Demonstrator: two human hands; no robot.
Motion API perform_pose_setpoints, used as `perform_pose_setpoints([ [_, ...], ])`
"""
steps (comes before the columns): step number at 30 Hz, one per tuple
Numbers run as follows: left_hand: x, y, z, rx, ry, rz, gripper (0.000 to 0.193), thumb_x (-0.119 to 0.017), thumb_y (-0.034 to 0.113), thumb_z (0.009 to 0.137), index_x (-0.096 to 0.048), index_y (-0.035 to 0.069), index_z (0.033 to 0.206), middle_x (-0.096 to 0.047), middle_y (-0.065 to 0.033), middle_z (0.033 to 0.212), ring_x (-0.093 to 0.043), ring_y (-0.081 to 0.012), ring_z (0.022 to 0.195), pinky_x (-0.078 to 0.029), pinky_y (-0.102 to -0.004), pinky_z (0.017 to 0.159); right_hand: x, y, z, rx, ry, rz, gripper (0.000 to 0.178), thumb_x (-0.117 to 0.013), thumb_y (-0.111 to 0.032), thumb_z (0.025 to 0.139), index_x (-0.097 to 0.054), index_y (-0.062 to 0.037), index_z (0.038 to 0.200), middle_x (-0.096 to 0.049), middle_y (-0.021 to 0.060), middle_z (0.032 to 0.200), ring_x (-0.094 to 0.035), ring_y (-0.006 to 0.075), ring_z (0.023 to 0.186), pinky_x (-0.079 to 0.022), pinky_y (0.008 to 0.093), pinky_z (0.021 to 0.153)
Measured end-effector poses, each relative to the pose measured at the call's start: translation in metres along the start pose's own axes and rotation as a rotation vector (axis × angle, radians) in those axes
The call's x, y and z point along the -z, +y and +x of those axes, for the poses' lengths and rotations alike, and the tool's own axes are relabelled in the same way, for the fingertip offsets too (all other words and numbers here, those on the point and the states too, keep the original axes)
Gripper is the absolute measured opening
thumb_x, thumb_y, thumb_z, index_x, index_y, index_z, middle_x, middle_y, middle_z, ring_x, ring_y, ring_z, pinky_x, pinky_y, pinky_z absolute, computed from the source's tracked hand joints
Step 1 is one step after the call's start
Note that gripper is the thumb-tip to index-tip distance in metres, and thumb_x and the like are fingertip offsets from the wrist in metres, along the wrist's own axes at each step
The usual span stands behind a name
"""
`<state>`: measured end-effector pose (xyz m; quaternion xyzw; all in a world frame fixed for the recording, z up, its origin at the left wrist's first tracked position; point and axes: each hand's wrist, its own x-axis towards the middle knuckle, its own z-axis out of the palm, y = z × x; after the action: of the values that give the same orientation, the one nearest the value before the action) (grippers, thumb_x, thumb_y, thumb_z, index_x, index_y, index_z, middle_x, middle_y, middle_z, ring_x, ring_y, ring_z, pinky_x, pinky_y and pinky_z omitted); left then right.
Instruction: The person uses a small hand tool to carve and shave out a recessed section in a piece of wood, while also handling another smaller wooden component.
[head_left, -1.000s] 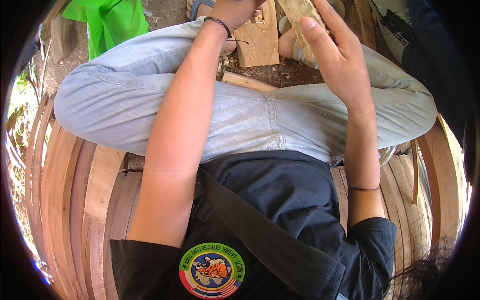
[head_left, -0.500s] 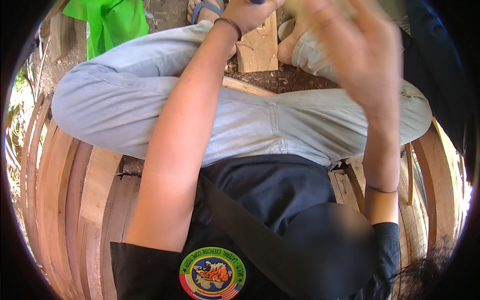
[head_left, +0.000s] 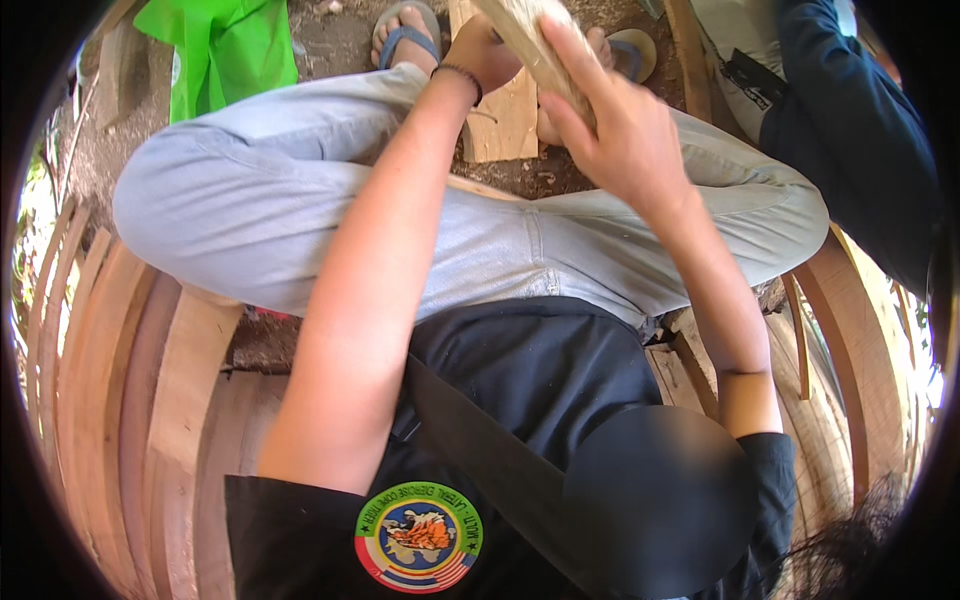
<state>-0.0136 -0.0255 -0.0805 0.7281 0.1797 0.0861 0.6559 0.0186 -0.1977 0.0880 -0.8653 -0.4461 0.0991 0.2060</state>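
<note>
My right hand is closed round a pale length of wood, which slants up to the left and runs out of the top of the picture. Just left of that wood, my left hand, with a dark braided band on its wrist, is closed on a dark-ended thing, mostly hidden in the fist. A flat wooden board lies on the ground below both hands, between my feet. A thin strip, perhaps a shaving, shows on it.
My crossed legs in pale jeans lie close under my forearms. A green cloth or bag hangs at upper left. Another person's dark sleeve is at upper right. Wooden slats surround me on both sides.
My right hand, raised and blurred before, has come down and left, with the pale wood now clearly in its grip. The left hand has shifted slightly down. The board shows more.
</note>
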Motion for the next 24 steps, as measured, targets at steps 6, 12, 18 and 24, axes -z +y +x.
perform_pose_setpoints([
  [6, 0.054, -0.046, -0.001, 0.570, 0.680, -0.820, 0.023, -0.078, 0.020, 0.087, -0.058, 0.009, 0.089, -0.058, -0.0029, 0.075, -0.061, -0.0171, 0.063, -0.058, -0.0429, 0.057, 0.015, 0.008, -0.015, -0.419, 0.043, 0.764, 0.054, -0.048, -0.030, 0.108, -0.041, -0.0102, 0.158, -0.073, 0.0060, 0.099, -0.064, 0.0036, 0.077, -0.037, 0.0165, 0.046],
  [12, 0.030, -0.026, -0.001, 0.725, 0.947, -0.919, 0.037, -0.070, 0.043, 0.096, -0.051, 0.021, 0.073, -0.054, 0.0086, 0.063, -0.049, -0.0114, 0.053, -0.046, -0.0356, 0.054, -0.020, 0.015, -0.047, -0.549, 0.037, 0.809, 0.052, -0.053, -0.027, 0.106, -0.045, -0.0086, 0.155, -0.069, 0.0127, 0.128, -0.066, 0.0165, 0.103, -0.045, 0.0280, 0.082],
  [18, 0.069, -0.003, 0.028, 0.301, 0.883, -0.903, 0.033, -0.072, 0.041, 0.097, -0.053, 0.019, 0.082, -0.049, 0.0038, 0.065, -0.053, -0.0130, 0.060, -0.048, -0.0325, 0.051, -0.032, 0.019, -0.042, -0.537, 0.035, 0.750, 0.053, -0.056, -0.036, 0.103, -0.053, -0.0120, 0.150, -0.071, 0.0205, 0.127, -0.069, 0.0283, 0.115, -0.049, 0.0369, 0.100],
  [24, 0.076, 0.038, 0.032, 0.280, 0.609, -0.969, 0.029, -0.073, 0.032, 0.097, -0.055, 0.017, 0.079, -0.055, 0.0014, 0.070, -0.060, -0.0157, 0.066, -0.052, -0.0371, 0.057, -0.032, 0.029, -0.033, -0.645, -0.456, 0.241, 0.058, -0.056, -0.046, 0.097, -0.055, -0.0161, 0.147, -0.073, 0.0247, 0.108, -0.069, 0.0443, 0.105, -0.053, 0.0509, 0.094],
])
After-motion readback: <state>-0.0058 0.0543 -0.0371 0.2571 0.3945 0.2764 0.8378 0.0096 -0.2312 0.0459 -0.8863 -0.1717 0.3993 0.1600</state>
